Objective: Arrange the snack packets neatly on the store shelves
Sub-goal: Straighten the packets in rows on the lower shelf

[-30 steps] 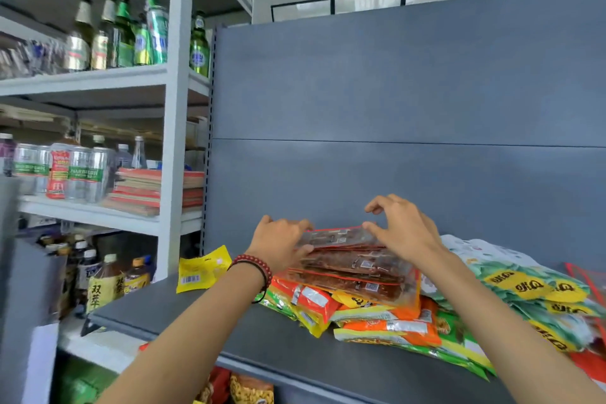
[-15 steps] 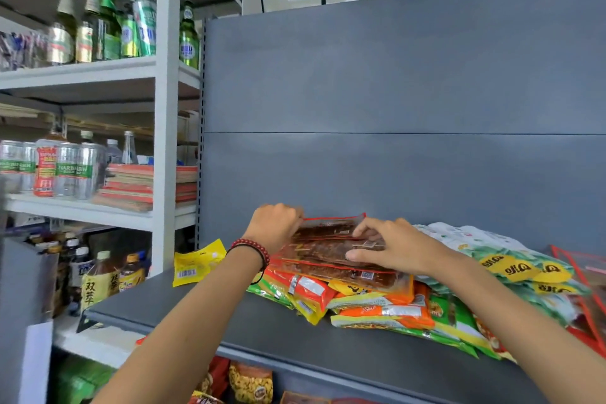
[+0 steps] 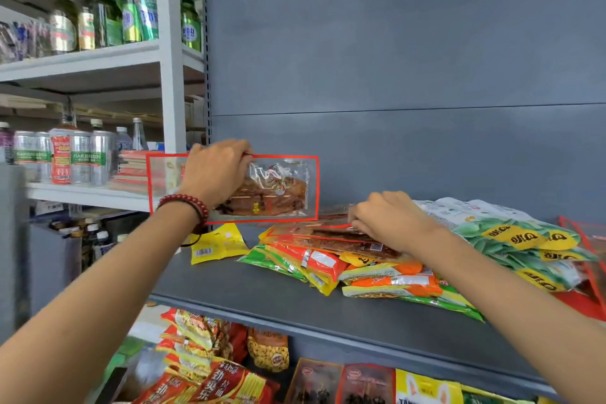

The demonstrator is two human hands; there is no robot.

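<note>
My left hand (image 3: 216, 170) grips a clear, red-edged snack packet (image 3: 278, 190) by its top edge and holds it upright above the grey shelf (image 3: 262, 292), left of the pile. My right hand (image 3: 387, 220) rests with curled fingers on the top of the pile, pinching the edge of another red-edged packet (image 3: 331, 233). Under it lie orange, green and yellow packets (image 3: 367, 275). A small yellow packet (image 3: 216, 244) lies flat on the shelf below the lifted one.
Green-and-white packets with yellow labels (image 3: 518, 239) are heaped at the right. The lower shelf holds more snack bags (image 3: 269, 351). The white rack (image 3: 165, 52) on the left carries beer bottles (image 3: 108, 10) and cans (image 3: 82, 157). A grey back panel (image 3: 410, 59) closes the shelf.
My left hand has lifted one red-edged packet off the pile and carried it up and to the left. My right hand stays on the pile.
</note>
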